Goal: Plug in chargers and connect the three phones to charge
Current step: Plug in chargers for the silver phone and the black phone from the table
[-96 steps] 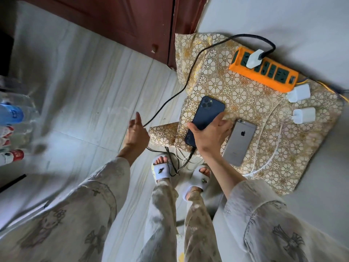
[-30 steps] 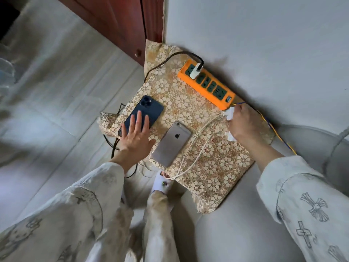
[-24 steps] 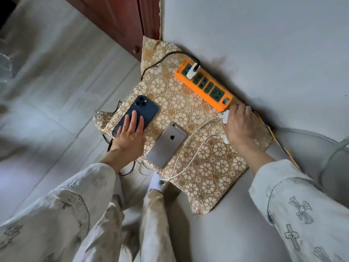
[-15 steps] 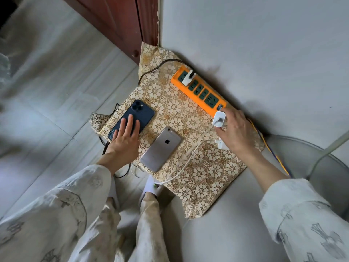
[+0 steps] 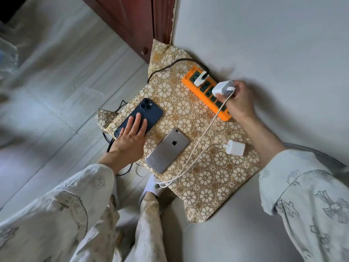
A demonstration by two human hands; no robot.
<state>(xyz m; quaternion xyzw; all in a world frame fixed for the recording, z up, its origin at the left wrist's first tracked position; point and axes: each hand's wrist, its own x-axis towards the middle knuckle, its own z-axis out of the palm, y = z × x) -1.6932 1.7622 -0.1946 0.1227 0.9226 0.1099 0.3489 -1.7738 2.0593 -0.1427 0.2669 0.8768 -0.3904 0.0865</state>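
Note:
An orange power strip (image 5: 189, 81) lies by the wall on a gold flowered cloth (image 5: 207, 178). One white charger (image 5: 200, 78) with a black cable sits plugged in at its far end. My right hand (image 5: 238, 100) grips a second white charger (image 5: 222, 88) just above the strip's middle sockets, its white cable trailing down. A third white charger (image 5: 235, 147) lies loose on the cloth. My left hand (image 5: 130, 138) rests flat on a dark blue phone (image 5: 149, 110), face down. A silver phone (image 5: 167, 150) lies face down beside it.
A dark red wooden door frame (image 5: 156, 21) stands behind the cloth. Pale floor tiles (image 5: 56, 76) spread to the left. Black and white cables (image 5: 113, 144) hang over the cloth's near edge by my slippered foot (image 5: 151, 186). A grey curved object (image 5: 321, 157) shows at the right.
My right hand picked up a white charger from the cloth and carried it up over the power strip. My left hand stayed flat on the blue phone.

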